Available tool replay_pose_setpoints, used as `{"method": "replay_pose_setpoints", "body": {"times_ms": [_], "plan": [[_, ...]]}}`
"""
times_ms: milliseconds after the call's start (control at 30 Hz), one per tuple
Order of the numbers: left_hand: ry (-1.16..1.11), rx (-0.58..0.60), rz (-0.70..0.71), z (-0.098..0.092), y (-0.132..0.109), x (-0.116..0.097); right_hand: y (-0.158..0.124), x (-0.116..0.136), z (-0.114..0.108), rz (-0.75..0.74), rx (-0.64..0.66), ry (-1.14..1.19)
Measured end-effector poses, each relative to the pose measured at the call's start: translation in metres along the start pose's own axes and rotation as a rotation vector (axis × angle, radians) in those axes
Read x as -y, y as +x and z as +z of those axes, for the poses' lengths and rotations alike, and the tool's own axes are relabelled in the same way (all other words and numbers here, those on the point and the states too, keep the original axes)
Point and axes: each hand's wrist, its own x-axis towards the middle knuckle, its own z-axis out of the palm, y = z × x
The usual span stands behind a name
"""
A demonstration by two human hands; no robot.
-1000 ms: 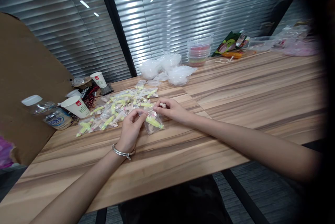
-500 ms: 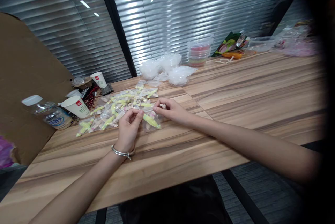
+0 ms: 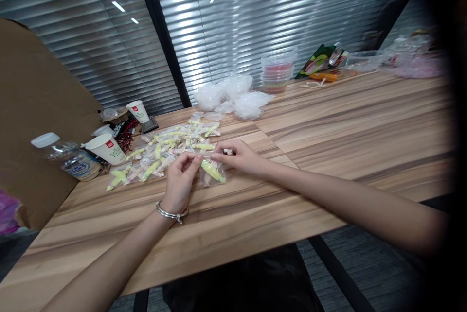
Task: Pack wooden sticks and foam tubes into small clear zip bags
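Observation:
A small clear plastic bag (image 3: pixel 213 173) with a yellow-green piece inside lies on the wooden table (image 3: pixel 328 127). My left hand (image 3: pixel 181 179), with a silver bangle at the wrist, pinches the bag's top edge at its left corner. My right hand (image 3: pixel 239 157) pinches the same top edge from the right, fingers pressed together. Just beyond both hands lies a spread of several similar filled bags (image 3: pixel 168 149).
Two paper cups (image 3: pixel 106 148) and a plastic bottle (image 3: pixel 65 156) stand at the left beside a brown cardboard sheet (image 3: pixel 32 108). Empty clear bags (image 3: pixel 233 93), stacked plastic containers (image 3: pixel 278 70) and a green packet (image 3: pixel 321 59) lie farther back by the blinds.
The bag has shifted slightly in my pinch and both hands have edged a little closer together along its top edge. Nothing else has moved.

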Motion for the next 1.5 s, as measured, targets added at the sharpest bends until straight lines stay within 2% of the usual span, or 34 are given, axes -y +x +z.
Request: {"method": "replay_pose_setpoints", "body": {"times_ms": [200, 333, 567, 733, 867, 967, 1200, 1500], "plan": [[-0.051, -0.015, -0.074, 0.003, 0.002, 0.005, 0.001, -0.001, 0.0, 0.024, -0.042, 0.009], [-0.153, 0.027, -0.14, 0.005, 0.003, 0.006, 0.0, 0.003, -0.002, 0.027, -0.077, 0.012], [-0.238, 0.107, -0.17, 0.006, 0.002, 0.004, 0.0, 0.004, -0.004, 0.047, -0.187, -0.001], [-0.106, 0.161, -0.13, 0.006, 0.001, -0.001, 0.0, 0.005, -0.004, 0.067, -0.222, -0.032], [0.037, 0.269, -0.101, 0.007, -0.001, -0.008, 0.001, 0.005, -0.003, 0.058, -0.239, -0.002], [0.037, 0.333, -0.116, 0.009, -0.004, -0.012, 0.002, 0.003, -0.003, 0.049, -0.243, 0.063], [-0.041, 0.388, -0.148, 0.011, -0.006, -0.011, 0.001, 0.002, -0.002, 0.058, -0.244, 0.099], [-0.079, 0.38, -0.108, 0.01, -0.005, -0.006, 0.003, 0.001, 0.0, 0.074, -0.238, 0.2]]}}
